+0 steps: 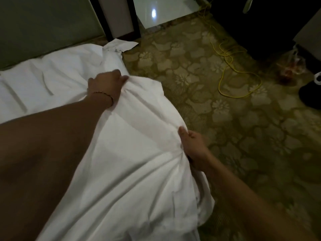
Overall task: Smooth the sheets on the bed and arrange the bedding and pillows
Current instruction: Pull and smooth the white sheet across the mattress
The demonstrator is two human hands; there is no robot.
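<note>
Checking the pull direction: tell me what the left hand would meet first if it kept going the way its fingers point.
The left hand, gripping the white duvet, points past the bed's edge. Beyond its fingertips lies only patterned carpet; the knotted sheet corner sits off to one side, though depth is unclear.

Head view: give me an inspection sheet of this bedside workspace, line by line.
Surface: bed sheet, white, with creases near the headboard.
Job's things: white duvet, bunched and wrinkled, its edge hanging over the bed's side; a knotted corner of white fabric sticks out at the bed's top corner.
Clutter: plastic bag on the floor, contents unclear.
Grippers: left hand grips the duvet's far edge; right hand grips a gathered fold nearer.
Cables: yellow cord, looped loose on the carpet.
Surroundings: patterned carpet, glossy pale surface beyond, dark furniture.
</note>
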